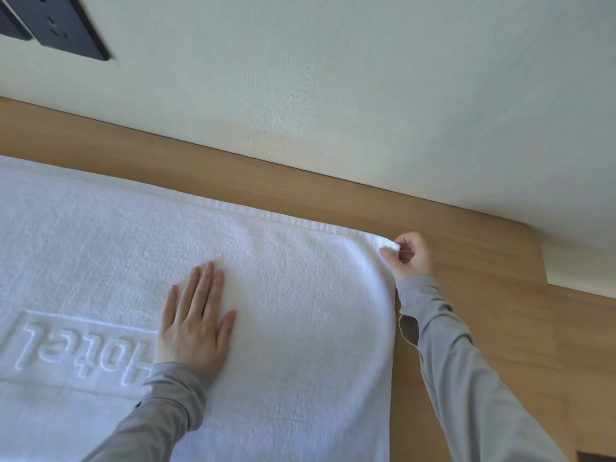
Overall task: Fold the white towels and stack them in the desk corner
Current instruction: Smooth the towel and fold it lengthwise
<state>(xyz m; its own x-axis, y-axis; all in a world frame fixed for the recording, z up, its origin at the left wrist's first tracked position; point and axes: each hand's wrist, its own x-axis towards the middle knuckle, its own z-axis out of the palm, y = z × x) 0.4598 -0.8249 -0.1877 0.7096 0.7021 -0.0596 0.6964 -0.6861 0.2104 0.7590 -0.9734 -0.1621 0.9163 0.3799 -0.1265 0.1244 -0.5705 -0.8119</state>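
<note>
A large white towel (300, 311) with raised "Hotel" lettering lies spread flat on the wooden desk (483, 328). It covers the left and middle of the view and runs off the left and bottom edges. My left hand (195, 318) presses flat on the towel's middle, fingers straight. My right hand (408, 255) pinches the towel's far right corner between thumb and fingers, just above the desk. Both arms wear grey sleeves.
A pale wall (366, 95) runs along the desk's far edge, with a dark socket panel (63, 25) at the upper left. Bare wood shows to the right of the towel. The wall steps back at the right end (546, 261).
</note>
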